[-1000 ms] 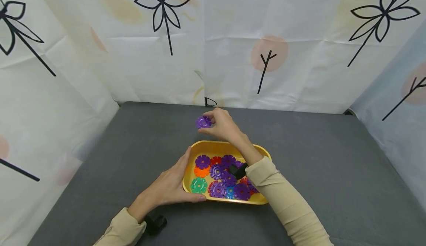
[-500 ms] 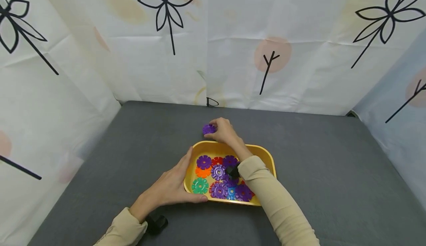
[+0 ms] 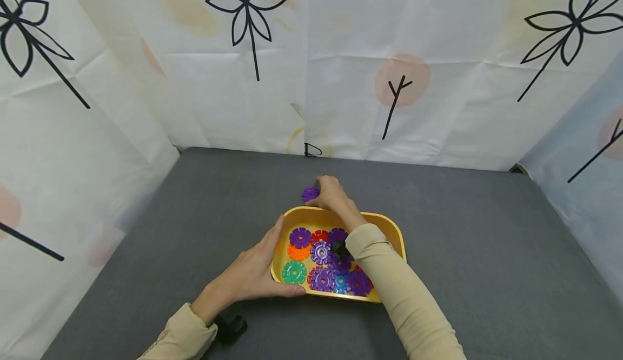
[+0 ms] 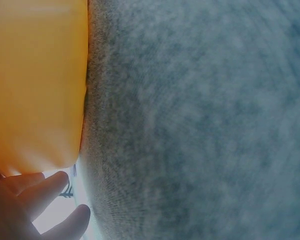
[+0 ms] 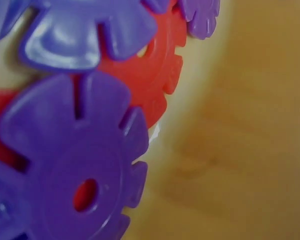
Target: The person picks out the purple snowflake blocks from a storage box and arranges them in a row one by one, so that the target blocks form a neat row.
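Observation:
Just beyond the far rim of a yellow tray [image 3: 389,233], my right hand [image 3: 336,197] pinches a purple flower-shaped disc [image 3: 309,194] low over the table. Whether that disc touches the table is hard to tell. My left hand [image 3: 248,273] holds the tray's left end, thumb along the near rim and fingers at the far left corner. Inside lie notched flower discs: several purple ones, a green disc [image 3: 294,272], an orange disc [image 3: 299,252], a blue disc [image 3: 340,283] and red ones. The right forearm hides the tray's right part.
A grey cloth-covered table [image 3: 219,203] surrounds the tray. White patterned sheets [image 3: 350,106] hang behind and at both sides. The right wrist view shows a purple disc [image 5: 105,135] over a red disc [image 5: 155,70] beside the tray's yellow wall [image 5: 240,150].
My right hand has lowered the purple disc toward the table, coming nearer the tray's far rim and slightly right. The left hand keeps its place on the tray.

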Available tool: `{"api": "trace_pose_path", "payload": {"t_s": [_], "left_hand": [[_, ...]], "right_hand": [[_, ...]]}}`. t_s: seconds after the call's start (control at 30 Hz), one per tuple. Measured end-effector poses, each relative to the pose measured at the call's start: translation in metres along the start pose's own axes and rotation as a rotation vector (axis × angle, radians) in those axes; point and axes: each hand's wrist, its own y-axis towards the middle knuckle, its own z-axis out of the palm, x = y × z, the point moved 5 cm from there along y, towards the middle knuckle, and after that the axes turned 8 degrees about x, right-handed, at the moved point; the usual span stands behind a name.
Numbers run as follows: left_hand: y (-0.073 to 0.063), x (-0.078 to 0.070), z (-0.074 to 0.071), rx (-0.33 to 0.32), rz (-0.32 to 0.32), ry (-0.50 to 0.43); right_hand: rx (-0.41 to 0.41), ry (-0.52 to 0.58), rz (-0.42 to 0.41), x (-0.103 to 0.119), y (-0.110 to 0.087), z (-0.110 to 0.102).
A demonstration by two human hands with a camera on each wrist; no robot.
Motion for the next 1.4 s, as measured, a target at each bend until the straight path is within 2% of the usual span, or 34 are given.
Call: {"api": "trace_pose_path", "payload": {"t_s": [0.17, 0.37, 0.6, 0.77, 1.0, 1.17, 1.23, 1.4], "left_hand": [[0.0, 0.0, 0.0, -0.004, 0.0, 0.001], [0.0, 0.0, 0.0, -0.007, 0.001, -0.005], [0.001, -0.001, 0.0, -0.002, 0.0, 0.002], [0.001, -0.002, -0.001, -0.002, 0.005, 0.016], [0.0, -0.001, -0.002, -0.01, 0.036, 0.012], [-0.001, -0.002, -0.002, -0.007, 0.051, 0.004], [-0.002, -0.001, -0.002, -0.002, 0.046, 0.001], [-0.001, -0.001, -0.001, 0.004, 0.03, 0.007]], "right_hand": [[-0.01, 0.005, 0.026, -0.002, 0.002, 0.0], [-0.035, 0.024, 0.006, -0.002, 0.003, -0.002], [-0.131, 0.103, -0.087, 0.004, -0.007, -0.012], [-0.139, 0.133, -0.195, 0.016, -0.026, -0.021], [-0.08, 0.137, -0.36, 0.032, -0.056, -0.029], [-0.008, 0.09, -0.505, 0.043, -0.079, -0.024], [0.044, 0.087, -0.533, 0.045, -0.086, -0.019], [0.131, 0.086, -0.535, 0.044, -0.093, -0.007]]}}
